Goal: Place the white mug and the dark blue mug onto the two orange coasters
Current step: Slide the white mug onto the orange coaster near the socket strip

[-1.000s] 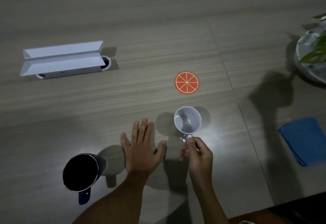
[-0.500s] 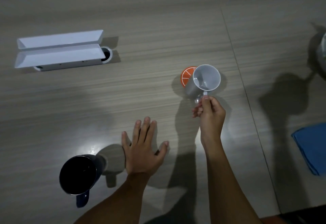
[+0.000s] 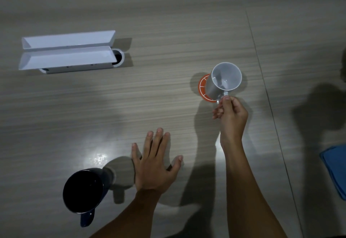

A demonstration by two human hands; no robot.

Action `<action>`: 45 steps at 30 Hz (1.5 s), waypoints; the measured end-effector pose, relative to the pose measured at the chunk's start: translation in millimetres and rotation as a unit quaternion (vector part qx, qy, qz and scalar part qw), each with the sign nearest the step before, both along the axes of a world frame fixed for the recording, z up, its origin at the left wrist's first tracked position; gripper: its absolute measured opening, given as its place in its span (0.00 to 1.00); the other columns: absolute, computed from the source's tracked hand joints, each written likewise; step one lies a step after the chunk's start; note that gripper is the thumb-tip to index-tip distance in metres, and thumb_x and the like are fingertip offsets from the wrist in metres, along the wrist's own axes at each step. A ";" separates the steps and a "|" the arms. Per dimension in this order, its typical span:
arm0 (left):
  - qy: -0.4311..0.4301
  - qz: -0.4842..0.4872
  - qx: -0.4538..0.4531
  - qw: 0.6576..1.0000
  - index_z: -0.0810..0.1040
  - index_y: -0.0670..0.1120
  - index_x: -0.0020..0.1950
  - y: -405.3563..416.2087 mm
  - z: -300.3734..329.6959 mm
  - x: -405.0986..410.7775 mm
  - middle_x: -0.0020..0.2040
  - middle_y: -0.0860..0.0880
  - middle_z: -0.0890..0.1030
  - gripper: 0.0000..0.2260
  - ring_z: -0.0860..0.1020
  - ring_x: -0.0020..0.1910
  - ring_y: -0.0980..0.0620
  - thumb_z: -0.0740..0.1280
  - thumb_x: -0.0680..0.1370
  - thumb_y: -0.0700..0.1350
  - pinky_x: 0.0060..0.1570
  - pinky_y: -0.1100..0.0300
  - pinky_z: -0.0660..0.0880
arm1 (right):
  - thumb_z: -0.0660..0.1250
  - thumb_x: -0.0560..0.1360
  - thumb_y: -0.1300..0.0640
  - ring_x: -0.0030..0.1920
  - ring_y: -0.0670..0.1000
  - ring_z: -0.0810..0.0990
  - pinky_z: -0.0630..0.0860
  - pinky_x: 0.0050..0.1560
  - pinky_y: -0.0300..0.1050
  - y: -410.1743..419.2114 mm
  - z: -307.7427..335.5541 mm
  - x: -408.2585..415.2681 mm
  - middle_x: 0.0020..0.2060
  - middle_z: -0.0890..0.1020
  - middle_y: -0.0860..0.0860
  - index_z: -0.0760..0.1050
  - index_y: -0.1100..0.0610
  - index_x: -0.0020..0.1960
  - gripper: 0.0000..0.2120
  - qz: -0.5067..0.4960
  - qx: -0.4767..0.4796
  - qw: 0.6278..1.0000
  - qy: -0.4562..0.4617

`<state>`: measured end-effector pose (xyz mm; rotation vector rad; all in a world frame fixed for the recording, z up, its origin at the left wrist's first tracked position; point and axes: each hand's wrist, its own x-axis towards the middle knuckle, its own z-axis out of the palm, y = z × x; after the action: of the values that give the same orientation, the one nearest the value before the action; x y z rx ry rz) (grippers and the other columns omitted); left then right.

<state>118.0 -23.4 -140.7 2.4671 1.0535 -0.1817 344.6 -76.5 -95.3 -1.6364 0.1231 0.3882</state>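
Observation:
The white mug (image 3: pixel 223 80) stands over an orange coaster (image 3: pixel 202 88), covering most of it; only the coaster's left and front edge show. My right hand (image 3: pixel 231 115) pinches the mug's handle from the near side. Whether the mug's base rests on the coaster I cannot tell. The dark blue mug (image 3: pixel 84 191) stands upright at the near left, handle toward me. Just right of it, my left hand (image 3: pixel 153 164) lies flat on the table with fingers spread, holding nothing. Only one coaster is in view.
A white open box (image 3: pixel 67 50) sits over a round cable hole at the far left. A blue cloth (image 3: pixel 335 168) lies at the right edge. A seam (image 3: pixel 265 88) runs down the wooden table on the right.
My right hand carried the white mug away from me, from the near middle over to the orange coaster, and lowered it there. My left hand and the blue mug stayed put.

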 end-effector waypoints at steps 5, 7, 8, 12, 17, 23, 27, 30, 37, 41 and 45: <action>0.001 -0.001 -0.002 1.000 0.51 0.57 0.81 0.5 0.4 -1.1 0.83 0.56 0.49 0.35 0.44 0.83 0.52 0.54 0.78 0.68 0.77 0.35 0.41 | 0.64 0.81 0.59 0.29 0.51 0.76 0.72 0.29 0.43 2.0 -2.1 1.5 0.29 0.78 0.49 0.78 0.51 0.35 0.15 -0.002 -0.005 1.000 0.002; 0.001 0.000 -0.003 1.000 0.51 0.58 0.81 0.2 0.0 -1.1 0.83 0.56 0.50 0.35 0.44 0.83 0.52 0.55 0.78 0.68 0.77 0.35 0.41 | 0.64 0.81 0.58 0.29 0.51 0.76 0.73 0.29 0.43 3.3 -2.7 2.3 0.30 0.78 0.51 0.77 0.51 0.35 0.15 0.001 -0.008 1.000 -0.006; 0.001 0.001 -0.003 1.000 0.51 0.58 0.81 0.2 -0.2 -0.8 0.83 0.57 0.50 0.35 0.45 0.83 0.52 0.55 0.78 0.68 0.77 0.35 0.41 | 0.64 0.81 0.58 0.29 0.51 0.76 0.73 0.29 0.43 3.6 -3.2 2.9 0.30 0.77 0.51 0.77 0.51 0.35 0.15 0.004 -0.010 1.000 -0.009; -0.006 0.000 -0.002 1.000 0.52 0.58 0.81 -0.3 -1.7 -1.4 0.83 0.56 0.51 0.35 0.46 0.83 0.52 0.57 0.78 0.68 0.77 0.35 0.42 | 0.64 0.81 0.59 0.28 0.49 0.76 0.73 0.29 0.42 3.5 -5.0 4.4 0.30 0.76 0.53 0.77 0.53 0.37 0.14 0.006 -0.014 1.000 -0.014; -0.006 -0.002 0.004 1.000 0.51 0.58 0.81 -0.2 -3.4 -1.9 0.83 0.56 0.51 0.35 0.46 0.83 0.52 0.56 0.78 0.68 0.77 0.35 0.42 | 0.63 0.81 0.58 0.30 0.51 0.76 0.73 0.29 0.43 2.9 -7.0 4.6 0.30 0.77 0.51 0.77 0.50 0.36 0.15 0.008 -0.014 1.000 -0.012; -0.014 0.001 0.008 1.000 0.54 0.57 0.81 -1.6 -4.0 -2.7 0.83 0.56 0.53 0.35 0.47 0.83 0.51 0.58 0.77 0.67 0.77 0.34 0.43 | 0.63 0.82 0.58 0.30 0.50 0.76 0.73 0.30 0.46 0.9 -6.8 4.8 0.30 0.77 0.51 0.77 0.50 0.37 0.15 0.023 -0.025 0.999 -0.017; -0.021 0.001 0.015 1.000 0.54 0.57 0.81 -1.0 -5.8 -3.9 0.83 0.56 0.53 0.35 0.47 0.83 0.52 0.58 0.77 0.67 0.77 0.35 0.43 | 0.62 0.82 0.57 0.29 0.48 0.75 0.72 0.30 0.44 -0.8 -7.0 3.9 0.32 0.77 0.51 0.78 0.51 0.39 0.14 0.041 -0.032 0.998 -0.027; -0.023 -0.005 0.022 0.999 0.56 0.56 0.81 -0.9 -5.4 -3.7 0.83 0.55 0.54 0.35 0.49 0.83 0.50 0.59 0.77 0.66 0.77 0.33 0.45 | 0.63 0.82 0.56 0.29 0.47 0.76 0.72 0.30 0.44 -2.4 -6.7 5.3 0.35 0.80 0.50 0.79 0.50 0.41 0.12 0.048 -0.033 0.998 -0.025; -0.025 -0.021 0.054 0.998 0.57 0.54 0.81 -1.2 -4.1 -3.4 0.83 0.52 0.57 0.33 0.51 0.82 0.48 0.56 0.78 0.66 0.76 0.32 0.47 | 0.72 0.70 0.46 0.56 0.61 0.83 0.80 0.55 0.61 -39.3 -22.5 -29.6 0.64 0.78 0.58 0.77 0.33 0.59 0.19 0.085 -0.081 0.992 -0.034; -0.050 -0.029 0.042 0.997 0.59 0.54 0.80 -3.2 -4.6 -11.8 0.83 0.53 0.56 0.30 0.51 0.82 0.50 0.55 0.79 0.63 0.78 0.36 0.43 | 0.69 0.78 0.58 0.60 0.48 0.80 0.79 0.60 0.43 -71.7 -12.8 -88.6 0.69 0.76 0.51 0.75 0.46 0.69 0.20 0.141 -0.126 0.981 -0.037; -0.090 -0.048 0.016 0.995 0.62 0.53 0.79 -5.1 -2.9 -54.5 0.82 0.54 0.59 0.27 0.54 0.82 0.52 0.55 0.81 0.58 0.79 0.45 0.49 | 0.66 0.81 0.59 0.74 0.50 0.70 0.63 0.70 0.28 -89.5 -21.1 -143.7 0.74 0.72 0.52 0.73 0.56 0.71 0.19 0.287 -0.227 0.924 -0.113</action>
<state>63.6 -28.4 -143.7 2.5086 0.8700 0.0286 200.9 -166.0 -116.5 -2.1580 -0.4869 0.6444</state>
